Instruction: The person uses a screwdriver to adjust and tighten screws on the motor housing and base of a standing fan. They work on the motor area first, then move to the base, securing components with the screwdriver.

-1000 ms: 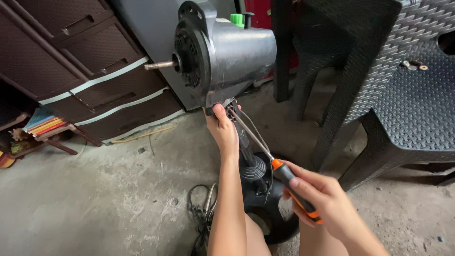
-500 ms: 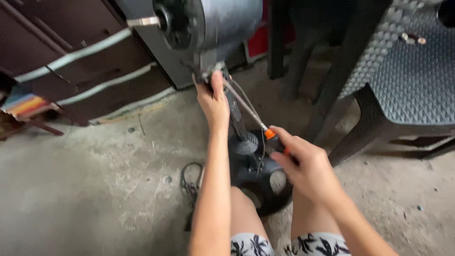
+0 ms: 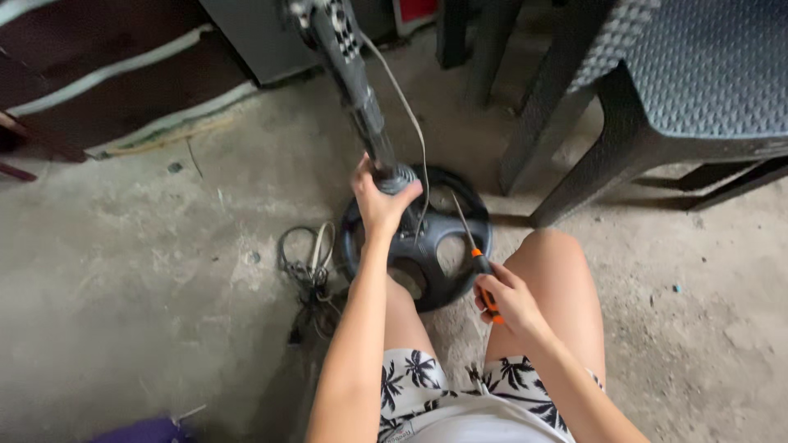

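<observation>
My left hand grips the dark pole of a standing fan low down, just above its round black base on the concrete floor. A thin grey cord runs down along the pole to the base. My right hand holds an orange-handled screwdriver, its metal shaft pointing up and away over the base. My bare knees sit on either side of the base.
A coiled black power cable lies on the floor left of the base. A dark woven plastic chair stands at the right, its legs close to the base. Dark drawers line the upper left. A purple thing shows at the bottom edge.
The view has tilted down from the fan's motor head to its base. My left hand has slid down the pole from under the motor to near the base. My right hand lowered the screwdriver.
</observation>
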